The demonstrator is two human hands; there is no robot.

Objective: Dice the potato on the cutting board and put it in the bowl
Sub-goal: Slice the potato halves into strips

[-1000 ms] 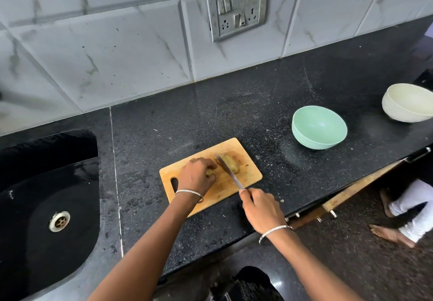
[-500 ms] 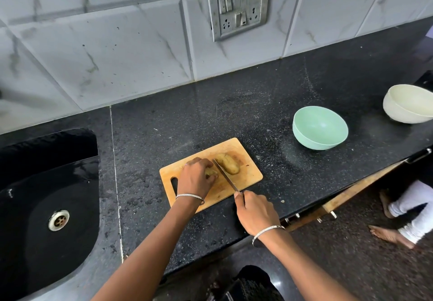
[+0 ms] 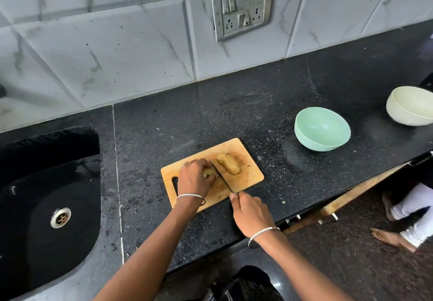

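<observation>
Black counter [image 3: 257, 104]: left hand [image 3: 194, 179] pinned potato half [image 3: 209, 172], right hand [image 3: 251, 214] gripped knife [image 3: 223, 179] just beside it, so a slip could nick that left hand.

1. Lit softly and evenly, rather dim, without hard shadows.
2. Shows pale sheen on the black countertop [image 3: 246, 104] below the tiled wall [image 3: 117, 54], plus a glint in the sink [image 3: 70, 167].
3. Bends tile joints and the countertop's front edge toward the corners.
4. Sharp around the cutting board [image 3: 251, 177]; softer, slightly smeared at the far right near the cream bowl [image 3: 407, 111].
</observation>
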